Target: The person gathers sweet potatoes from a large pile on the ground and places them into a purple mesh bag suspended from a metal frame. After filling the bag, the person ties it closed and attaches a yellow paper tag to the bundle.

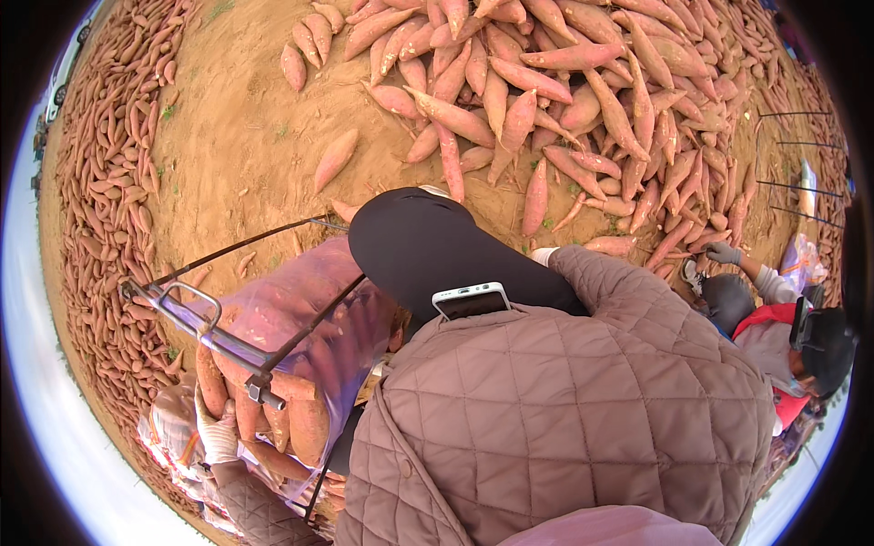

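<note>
My left hand (218,431), in a pale glove, is at the lower left, its fingers around the lower end of a sweet potato (211,379) at the mouth of a purple plastic bag (328,280). The bag is full of sweet potatoes and sits within a metal frame (300,324) with a handle. Of my right hand (544,255) only the pale glove's cuff shows, past my dark-trousered leg; its fingers are hidden. A large heap of sweet potatoes (580,109) lies on the soil beyond.
A long row of sweet potatoes (113,170) runs along the left. Filled bags (171,426) stand behind my left hand. At the right, a co-worker's gloved hand (722,253) is near the heap, with another metal frame (799,182) farther up. A phone (471,300) protrudes near my lap.
</note>
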Motion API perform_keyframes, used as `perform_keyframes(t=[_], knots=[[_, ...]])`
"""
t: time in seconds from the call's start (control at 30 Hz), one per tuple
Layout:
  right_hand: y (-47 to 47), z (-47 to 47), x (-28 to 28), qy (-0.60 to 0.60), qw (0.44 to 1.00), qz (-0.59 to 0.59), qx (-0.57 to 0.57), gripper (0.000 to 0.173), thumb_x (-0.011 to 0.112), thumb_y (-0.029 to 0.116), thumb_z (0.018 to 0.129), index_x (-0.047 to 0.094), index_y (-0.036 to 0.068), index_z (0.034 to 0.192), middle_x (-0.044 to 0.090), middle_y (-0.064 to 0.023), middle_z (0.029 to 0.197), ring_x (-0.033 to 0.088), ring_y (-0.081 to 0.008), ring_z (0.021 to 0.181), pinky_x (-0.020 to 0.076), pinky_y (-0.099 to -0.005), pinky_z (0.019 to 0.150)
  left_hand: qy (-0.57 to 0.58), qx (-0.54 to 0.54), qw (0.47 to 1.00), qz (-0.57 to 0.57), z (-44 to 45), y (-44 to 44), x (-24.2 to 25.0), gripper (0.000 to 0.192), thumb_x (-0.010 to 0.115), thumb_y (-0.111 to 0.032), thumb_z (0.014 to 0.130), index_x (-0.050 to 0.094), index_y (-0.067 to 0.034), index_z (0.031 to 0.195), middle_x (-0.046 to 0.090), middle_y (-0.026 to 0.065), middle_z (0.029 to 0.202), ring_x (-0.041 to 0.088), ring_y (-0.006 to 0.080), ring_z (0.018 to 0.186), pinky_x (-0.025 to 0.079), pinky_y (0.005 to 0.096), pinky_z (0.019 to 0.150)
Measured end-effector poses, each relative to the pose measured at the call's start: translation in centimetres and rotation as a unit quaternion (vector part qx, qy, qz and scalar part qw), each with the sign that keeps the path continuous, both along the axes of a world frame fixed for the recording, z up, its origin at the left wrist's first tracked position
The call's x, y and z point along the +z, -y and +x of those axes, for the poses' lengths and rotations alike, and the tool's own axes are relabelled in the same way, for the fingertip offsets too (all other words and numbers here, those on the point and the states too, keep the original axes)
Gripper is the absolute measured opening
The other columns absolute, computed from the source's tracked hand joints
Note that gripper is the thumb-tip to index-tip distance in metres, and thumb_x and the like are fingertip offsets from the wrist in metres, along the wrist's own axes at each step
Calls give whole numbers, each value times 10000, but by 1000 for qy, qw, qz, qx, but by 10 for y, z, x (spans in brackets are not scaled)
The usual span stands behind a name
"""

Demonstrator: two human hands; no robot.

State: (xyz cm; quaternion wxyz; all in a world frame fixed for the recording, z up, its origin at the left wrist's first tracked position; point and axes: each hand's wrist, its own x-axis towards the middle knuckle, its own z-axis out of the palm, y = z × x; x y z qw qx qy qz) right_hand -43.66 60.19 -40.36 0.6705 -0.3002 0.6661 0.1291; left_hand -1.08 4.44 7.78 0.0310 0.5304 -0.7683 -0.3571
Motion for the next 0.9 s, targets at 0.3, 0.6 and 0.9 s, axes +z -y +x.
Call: perform_keyframes(t=[0.3,0.6,0.9], knots=[[-18,-55,25,-408,794,-59,-446,478,721,314,861,598,35,1229,660,-283,1162,647,-440,1102,524,-478,960,-23,-1,999,37,42,36,-12,883,705,72,851,261,-134,1586,595,80,1307,594,182,1135,516,324,952],[-76,-190,42,-548,771,-26,-323,631,589,202,933,406,290,1531,460,-212,1465,491,-394,1323,455,-521,1058,-40,40,991,123,46,48,-11,913,704,36,846,239,-163,1607,499,79,1429,620,190,1064,553,290,876],[-61,-218,95,-331,900,-187,-211,678,755,132,823,478,118,1442,613,-183,1338,581,-344,1250,476,-454,1031,-31,12,999,4,47,42,-25,885,701,139,825,320,-167,1563,560,59,1367,591,203,1176,542,327,939]])
